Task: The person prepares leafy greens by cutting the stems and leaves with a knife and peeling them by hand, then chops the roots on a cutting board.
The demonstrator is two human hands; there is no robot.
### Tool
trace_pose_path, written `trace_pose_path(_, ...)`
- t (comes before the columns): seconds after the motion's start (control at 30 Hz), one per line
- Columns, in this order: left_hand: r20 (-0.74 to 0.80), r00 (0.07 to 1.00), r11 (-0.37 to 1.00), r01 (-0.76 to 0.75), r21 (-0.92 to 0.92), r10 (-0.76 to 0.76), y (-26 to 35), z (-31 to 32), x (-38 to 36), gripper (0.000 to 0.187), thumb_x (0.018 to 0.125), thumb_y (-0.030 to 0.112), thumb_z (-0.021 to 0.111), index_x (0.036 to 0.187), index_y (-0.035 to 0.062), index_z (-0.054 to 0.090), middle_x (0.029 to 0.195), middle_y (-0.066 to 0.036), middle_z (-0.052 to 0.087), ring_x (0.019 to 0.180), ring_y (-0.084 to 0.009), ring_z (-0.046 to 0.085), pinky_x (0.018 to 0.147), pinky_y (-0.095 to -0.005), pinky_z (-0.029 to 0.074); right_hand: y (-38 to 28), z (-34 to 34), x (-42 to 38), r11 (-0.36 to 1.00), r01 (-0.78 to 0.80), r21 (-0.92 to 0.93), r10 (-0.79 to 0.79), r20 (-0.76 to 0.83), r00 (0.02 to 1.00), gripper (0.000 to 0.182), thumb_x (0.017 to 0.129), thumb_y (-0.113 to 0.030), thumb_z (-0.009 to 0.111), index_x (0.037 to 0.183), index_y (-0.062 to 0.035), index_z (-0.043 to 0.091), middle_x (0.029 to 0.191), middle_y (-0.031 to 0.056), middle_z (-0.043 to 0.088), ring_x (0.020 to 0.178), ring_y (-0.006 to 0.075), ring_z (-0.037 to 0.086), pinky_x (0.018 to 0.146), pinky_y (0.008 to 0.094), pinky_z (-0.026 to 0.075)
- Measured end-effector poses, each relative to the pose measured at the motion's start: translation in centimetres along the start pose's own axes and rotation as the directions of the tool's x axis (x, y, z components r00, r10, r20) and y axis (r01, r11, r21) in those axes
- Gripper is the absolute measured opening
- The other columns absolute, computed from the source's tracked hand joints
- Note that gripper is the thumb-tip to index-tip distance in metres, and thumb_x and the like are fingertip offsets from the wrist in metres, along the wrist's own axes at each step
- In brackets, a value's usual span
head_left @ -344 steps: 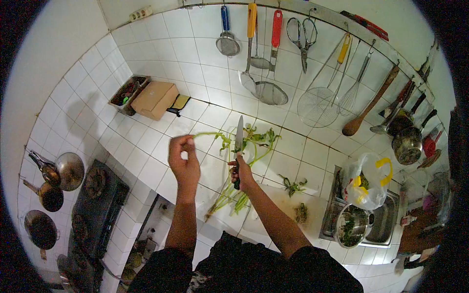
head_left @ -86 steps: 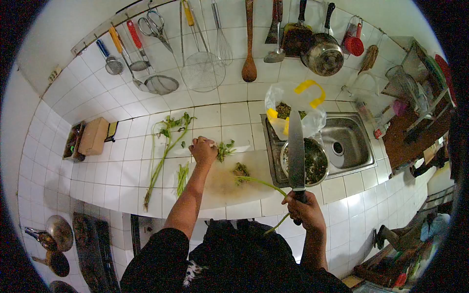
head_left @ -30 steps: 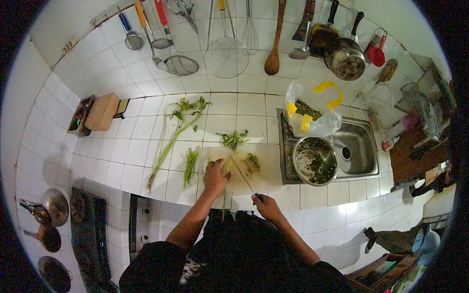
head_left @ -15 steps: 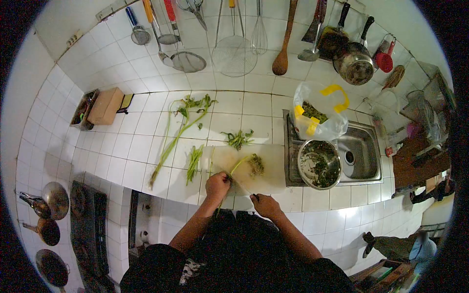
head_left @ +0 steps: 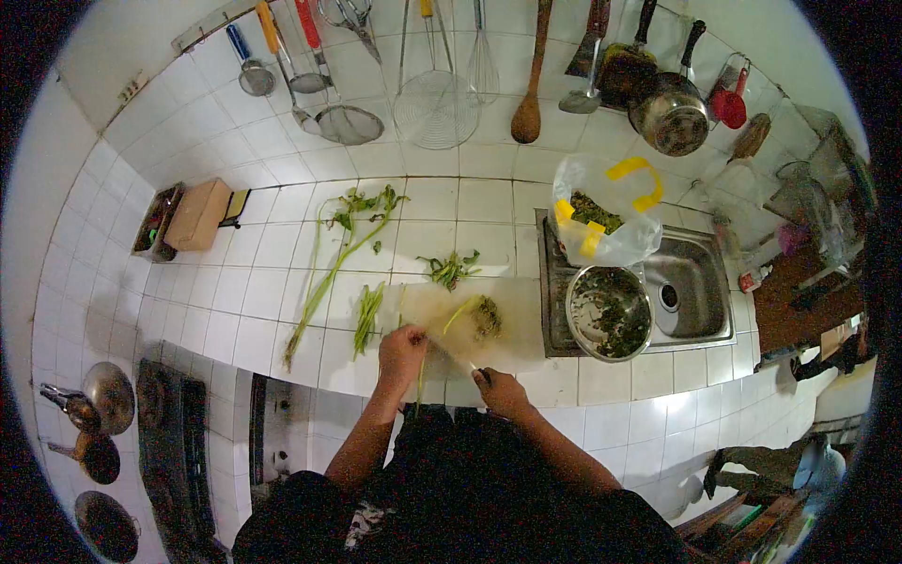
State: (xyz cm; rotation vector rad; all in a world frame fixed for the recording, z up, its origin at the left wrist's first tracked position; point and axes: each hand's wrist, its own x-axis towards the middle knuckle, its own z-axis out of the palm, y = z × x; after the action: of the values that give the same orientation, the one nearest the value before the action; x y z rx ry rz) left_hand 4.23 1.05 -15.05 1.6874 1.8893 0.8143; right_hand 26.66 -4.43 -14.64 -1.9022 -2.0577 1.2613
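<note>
My left hand (head_left: 404, 352) is closed at the left part of the pale cutting board (head_left: 521, 324), pinching a thin green stalk (head_left: 420, 383) whose lower end hangs past the counter edge. My right hand (head_left: 503, 392) grips the dark handle of a knife (head_left: 460, 360); its blade slants up and left across the board toward my left fingers. Beyond the blade lie a pale green stem piece (head_left: 458, 316) and a heap of chopped greens (head_left: 487, 320). Left of the board is a bunch of short stems (head_left: 368, 320). Behind it sit leafy trimmings (head_left: 449, 269).
Long leafy stalks (head_left: 334, 268) lie on the tiled counter at left. A steel bowl (head_left: 575, 329) holding chopped greens stands by the sink (head_left: 695, 273), with a yellow-handled plastic bag (head_left: 631, 246) behind it. Utensils hang on the wall, including a wooden spoon (head_left: 528, 117).
My left hand has moved slightly left and up, away from the stem piece on the board. My right hand and the knife have shifted a little left. The whole view has shifted slightly.
</note>
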Motion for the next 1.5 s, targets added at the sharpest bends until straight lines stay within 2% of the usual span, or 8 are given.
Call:
trace_pose_path(0.17,-0.058,0.997,0.996,-0.06,-0.066,0.056,2.3,1.2,5.1,0.019,0.076,0.02,0.071,0.089,0.0053,0.07,0.083,-0.012,0.07,0.074,-0.0253,0.068,0.07,-0.0354,0.053,1.5,-0.2,-0.7,0.961,0.062,0.27,-0.013,-0.18,0.984,0.054,0.098,-0.046,0.039,0.096,0.0043,0.058,0.084,0.0285,0.061,0.084,0.0445,0.06,0.073,0.0476,0.046)
trace_pose_path(0.43,0.003,0.996,0.976,-0.084,0.2,0.085,0.0,1.7,2.1,0.035,0.071,0.026,0.075,0.098,0.0077,0.066,0.082,-0.009,0.069,0.079,-0.0289,0.066,0.072,-0.0401,0.052,1.6,-1.6,-2.2,0.959,-0.026,0.283,0.075,-0.161,0.984,0.054,0.097,-0.047,0.039,0.102,0.0023,0.06,0.093,0.0277,0.063,0.092,0.0444,0.06,0.079,0.0459,0.047)
trace_pose_path(0.6,0.141,0.987,0.956,0.034,0.293,-0.078,0.4,0.6,-1.5,0.027,0.071,0.025,0.073,0.091,0.0082,0.066,0.08,-0.01,0.068,0.077,-0.0308,0.065,0.07,-0.042,0.052,1.2,-1.7,-2.8,0.986,-0.102,0.13,0.109,-0.047,0.993,0.053,0.096,-0.048,0.037,0.106,-0.0026,0.062,0.097,0.0255,0.064,0.095,0.0443,0.059,0.083,0.0487,0.047)
trace_pose_path(0.7,0.1,0.992,0.977,0.049,0.205,-0.071,-0.7,1.3,-1.8,0.018,0.071,0.021,0.07,0.083,0.0085,0.067,0.079,-0.013,0.067,0.077,-0.0332,0.064,0.069,-0.0436,0.051,0.9,-1.4,-2.9,0.997,-0.036,0.062,0.039,-0.036,0.999,0.054,0.096,-0.05,0.036,0.105,-0.0032,0.062,0.096,0.0246,0.064,0.094,0.0434,0.06,0.083,0.0503,0.047)
trace_pose_path(0.77,0.015,0.998,0.982,-0.056,0.18,0.054,-1.3,2.1,-1.5,0.013,0.07,0.018,0.067,0.079,0.0084,0.068,0.079,-0.016,0.066,0.077,-0.035,0.064,0.07,-0.0446,0.051,0.3,-1.7,-2.8,0.998,-0.056,0.016,0.056,0.004,0.998,0.054,0.096,-0.05,0.036,0.104,-0.0036,0.062,0.096,0.0244,0.064,0.093,0.0432,0.06,0.083,0.0506,0.047)
trace_pose_path(1.07,-0.02,1.0,0.983,-0.019,0.181,0.023,-0.8,2.6,-1.5,0.014,0.07,0.018,0.067,0.08,0.0079,0.068,0.079,-0.015,0.066,0.076,-0.0352,0.064,0.068,-0.0455,0.051,0.1,-1.2,-1.9,0.998,-0.015,-0.068,0.017,0.022,1.0,0.056,0.096,-0.05,0.034,0.103,-0.0025,0.062,0.093,0.0232,0.066,0.092,0.0415,0.061,0.082,0.0511,0.047)
trace_pose_path(1.3,0.013,0.992,0.956,-0.127,0.264,0.128,-0.9,2.9,-1.0,0.012,0.071,0.018,0.067,0.077,0.008,0.067,0.078,-0.015,0.066,0.075,-0.0354,0.063,0.066,-0.0459,0.05,-1.3,-0.5,0.7,0.997,-0.056,-0.051,0.06,0.081,0.995,0.057,0.096,-0.048,0.033,0.098,-0.0003,0.063,0.089,0.0241,0.066,0.089,0.0417,0.063,0.082,0.0509,0.048)
trace_pose_path(1.5,0.132,0.991,0.983,-0.055,0.174,0.032,-0.7,2.1,-1.7,0.014,0.07,0.02,0.067,0.076,0.0066,0.067,0.072,-0.015,0.065,0.072,-0.0362,0.063,0.065,-0.0464,0.05,-1.0,0.0,0.4,0.997,-0.009,-0.078,0.01,0.005,1.0,0.058,0.096,-0.049,0.034,0.099,0.0014,0.063,0.088,0.0253,0.065,0.089,0.0414,0.063,0.082,0.0506,0.048)
